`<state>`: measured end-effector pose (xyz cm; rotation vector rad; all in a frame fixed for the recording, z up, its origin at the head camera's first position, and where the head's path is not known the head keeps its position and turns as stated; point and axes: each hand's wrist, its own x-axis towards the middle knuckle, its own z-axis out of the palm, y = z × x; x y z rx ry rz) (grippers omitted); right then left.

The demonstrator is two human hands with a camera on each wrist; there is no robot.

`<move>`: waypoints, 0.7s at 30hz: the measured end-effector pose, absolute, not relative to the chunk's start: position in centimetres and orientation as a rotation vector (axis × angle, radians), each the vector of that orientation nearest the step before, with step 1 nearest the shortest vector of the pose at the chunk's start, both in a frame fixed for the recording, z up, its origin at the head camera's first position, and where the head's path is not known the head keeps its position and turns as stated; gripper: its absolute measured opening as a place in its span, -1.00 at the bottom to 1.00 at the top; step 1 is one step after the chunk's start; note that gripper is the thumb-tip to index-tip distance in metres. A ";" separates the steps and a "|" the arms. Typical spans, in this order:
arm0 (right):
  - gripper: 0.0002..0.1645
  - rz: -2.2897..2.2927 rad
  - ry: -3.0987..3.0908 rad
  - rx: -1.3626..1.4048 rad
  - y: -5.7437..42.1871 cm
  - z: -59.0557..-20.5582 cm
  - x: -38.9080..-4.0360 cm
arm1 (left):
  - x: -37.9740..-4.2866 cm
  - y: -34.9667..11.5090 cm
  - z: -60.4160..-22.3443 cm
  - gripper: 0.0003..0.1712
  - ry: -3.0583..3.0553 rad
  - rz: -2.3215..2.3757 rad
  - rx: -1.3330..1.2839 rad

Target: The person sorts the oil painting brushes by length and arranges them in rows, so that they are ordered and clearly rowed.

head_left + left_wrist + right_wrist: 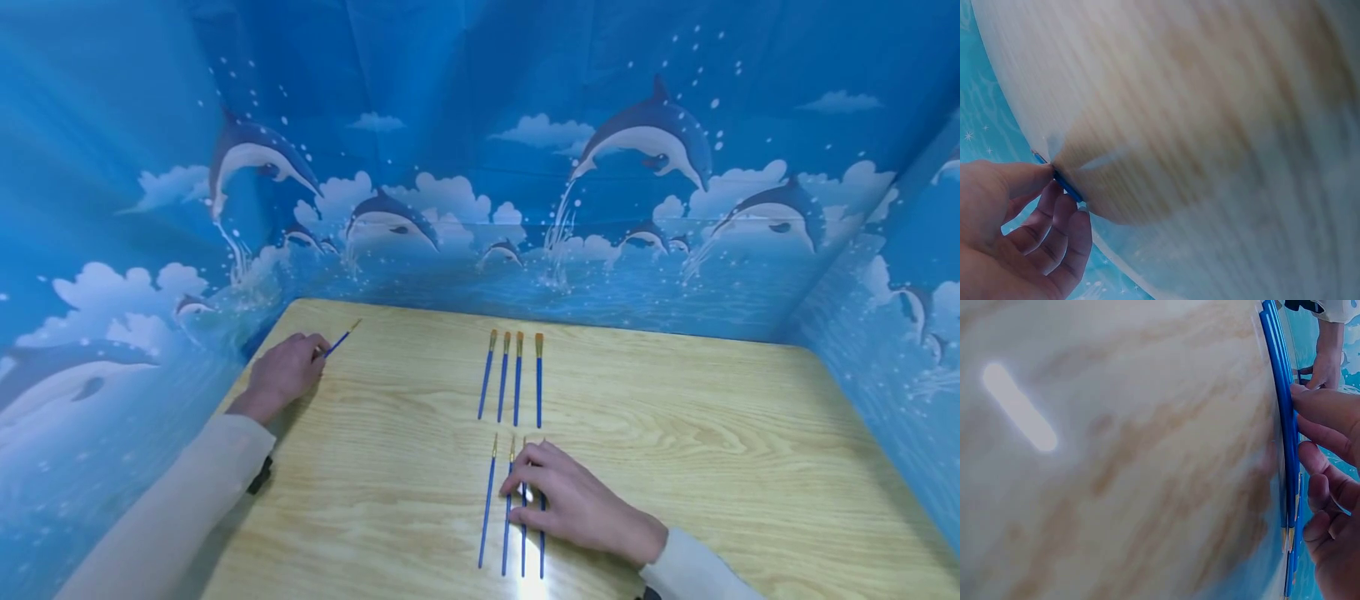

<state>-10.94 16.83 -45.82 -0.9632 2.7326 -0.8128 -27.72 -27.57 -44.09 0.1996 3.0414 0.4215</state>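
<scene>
At the table's far left, my left hand (288, 371) pinches a thin paintbrush (342, 340) with a blue handle, its bristle tip pointing away. The left wrist view shows the handle (1067, 185) between thumb and fingers. My right hand (576, 502) is low over the near row of thin blue paintbrushes, partly covering those on the right. Its thumb and index fingertips are apart, right at the second paintbrush (506, 542) from the left. In the right wrist view the thumb tip overlaps the blue handles (1284, 406). The leftmost paintbrush (487, 508) lies just beside the fingers.
Beyond the near row, several wider, flat-tipped paintbrushes (539, 387) lie side by side, bristles away from me. The wood-grain table (712, 417) has rounded far corners. A blue dolphin-print cloth (465, 108) hangs along its back and sides.
</scene>
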 end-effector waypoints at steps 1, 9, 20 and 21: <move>-0.76 -0.812 2.732 -0.965 16.8 -45.8 -11.0 | -27.7 -27.6 -44.1 -0.65 3.043 0.423 0.202; -0.75 -0.825 2.777 -0.998 17.0 -45.5 -11.0 | -27.7 -27.7 -44.1 -0.65 3.053 0.433 0.222; -0.73 -0.852 2.824 -0.943 18.5 -45.1 -11.0 | -27.6 -27.7 -44.2 -0.67 3.045 0.452 0.236; -0.74 -0.856 2.825 -0.934 18.8 -45.1 -11.0 | -27.6 -27.7 -44.3 -0.67 3.043 0.449 0.233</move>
